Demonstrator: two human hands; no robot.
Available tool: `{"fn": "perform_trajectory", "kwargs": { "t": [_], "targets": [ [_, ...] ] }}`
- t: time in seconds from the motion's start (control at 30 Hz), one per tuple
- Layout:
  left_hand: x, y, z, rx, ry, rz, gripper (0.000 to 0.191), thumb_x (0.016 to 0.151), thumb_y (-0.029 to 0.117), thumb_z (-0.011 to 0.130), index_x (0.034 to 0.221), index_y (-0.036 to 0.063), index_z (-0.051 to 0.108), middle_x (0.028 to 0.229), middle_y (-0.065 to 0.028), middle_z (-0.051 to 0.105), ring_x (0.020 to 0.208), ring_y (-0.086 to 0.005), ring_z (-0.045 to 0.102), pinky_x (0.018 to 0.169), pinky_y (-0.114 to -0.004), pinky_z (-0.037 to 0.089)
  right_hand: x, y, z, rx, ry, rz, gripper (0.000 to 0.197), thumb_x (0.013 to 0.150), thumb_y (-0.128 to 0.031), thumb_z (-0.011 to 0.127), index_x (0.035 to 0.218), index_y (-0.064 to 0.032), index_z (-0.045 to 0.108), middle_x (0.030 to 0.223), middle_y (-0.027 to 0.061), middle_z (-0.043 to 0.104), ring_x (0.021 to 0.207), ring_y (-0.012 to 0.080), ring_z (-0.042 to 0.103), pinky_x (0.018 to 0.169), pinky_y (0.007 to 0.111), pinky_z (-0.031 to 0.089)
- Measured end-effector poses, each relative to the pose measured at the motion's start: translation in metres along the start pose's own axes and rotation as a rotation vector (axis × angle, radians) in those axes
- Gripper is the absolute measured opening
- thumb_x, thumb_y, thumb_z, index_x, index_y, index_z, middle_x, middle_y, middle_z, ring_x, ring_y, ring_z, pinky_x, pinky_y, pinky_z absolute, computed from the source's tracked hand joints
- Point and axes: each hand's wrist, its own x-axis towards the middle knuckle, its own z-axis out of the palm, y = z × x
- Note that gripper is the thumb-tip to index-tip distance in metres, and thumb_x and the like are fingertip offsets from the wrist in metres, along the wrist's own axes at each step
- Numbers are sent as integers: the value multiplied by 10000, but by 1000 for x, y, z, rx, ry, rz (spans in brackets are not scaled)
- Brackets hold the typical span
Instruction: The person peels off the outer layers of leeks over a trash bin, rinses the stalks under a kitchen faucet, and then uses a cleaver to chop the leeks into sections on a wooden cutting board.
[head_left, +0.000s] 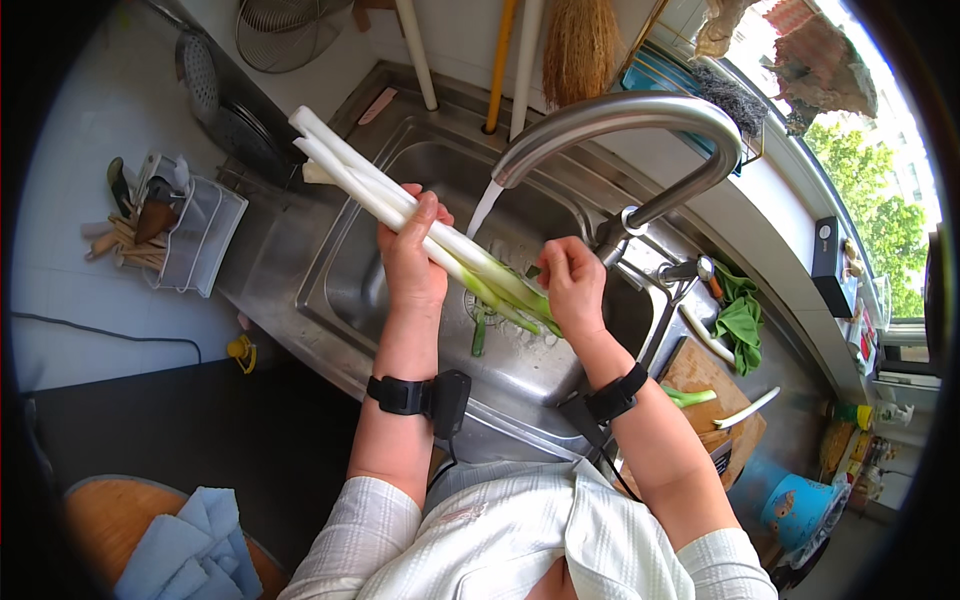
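My left hand (414, 259) grips several long white-and-green scallion stalks (360, 166) around the middle, slanting across the sink. Curled beside their green ends is my right hand (574, 289), with a small dark green scrap (533, 271) at its fingertips; whether the fingers pinch it is hard to see. Water runs from the curved metal faucet (622, 120) as a stream (485, 208) that falls behind the stalks. Below, the stainless steel sink (360, 289) has a green leaf piece (478, 334) lying near the drain strainer.
A wooden cutting board (686, 364) with scallion pieces (742, 411) lies on the right, near green leaves (739, 319). On the left stands a utensil rack (202, 240). A blue bucket (799, 510) and a stool (112, 517) with a blue cloth (191, 555) are lower down.
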Motion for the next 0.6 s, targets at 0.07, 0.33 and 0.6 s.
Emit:
{"fn": "perform_trajectory", "kwargs": {
  "t": [0.07, 0.33, 0.6],
  "targets": [
    [1, 5, -6, -22, 9, 1, 326, 800, 73, 725, 1051, 58, 519, 828, -53, 569, 727, -158, 549, 699, -303, 476, 5, -4, -4, 136, 55, 244, 172, 819, -139, 690, 935, -14, 662, 663, 50, 592, 577, 139, 556, 547, 277, 446],
    [-9, 0, -6, 13, 0, -12, 268, 826, 71, 697, 1036, 61, 531, 830, -45, 544, 766, -162, 548, 733, -331, 485, -4, -14, 13, -180, -240, -289, 110, 720, -63, 717, 820, -25, 693, 755, 109, 607, 717, 263, 594, 639, 351, 471],
    [-10, 3, -23, -36, 2, -36, 290, 794, 40, 682, 1046, 56, 538, 856, -56, 571, 781, -170, 564, 749, -348, 483, 15, -9, 2, 311, -24, 95, 122, 870, -85, 668, 816, 7, 609, 687, -52, 535, 622, 35, 453, 543, 211, 380]
  ]
}}
